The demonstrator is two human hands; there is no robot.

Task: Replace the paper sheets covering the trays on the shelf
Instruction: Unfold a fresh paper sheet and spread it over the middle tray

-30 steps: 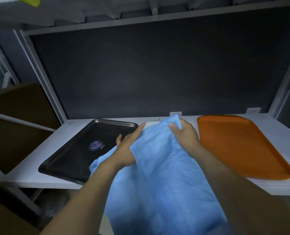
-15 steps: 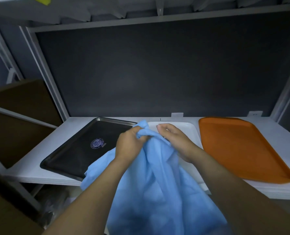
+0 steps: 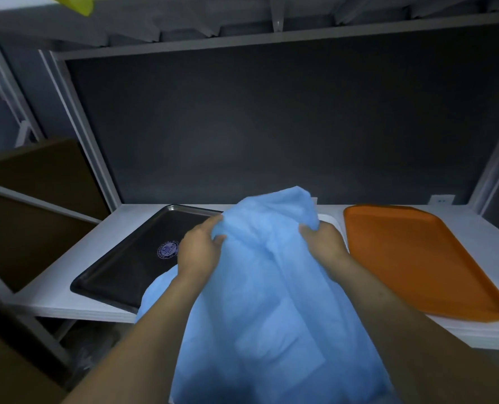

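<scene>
On the shelf (image 3: 67, 298), the blue sheet (image 3: 271, 301), flatter 1 second ago, now rises bunched over the white tray (image 3: 330, 221), between the black tray (image 3: 131, 266) left and orange tray (image 3: 411, 258) right. The left hand (image 3: 198, 252) and right hand (image 3: 321, 243) each clamp their grip on its far folds; removal looks underway.

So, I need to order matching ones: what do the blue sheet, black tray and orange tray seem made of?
Blue sheet: thin, soft, matte paper or nonwoven; it bunches in folds. Black tray: probably metal; dark glossy bed, silvery rim. Orange tray: likely moulded plastic; even matte colour, rounded lip.
</scene>
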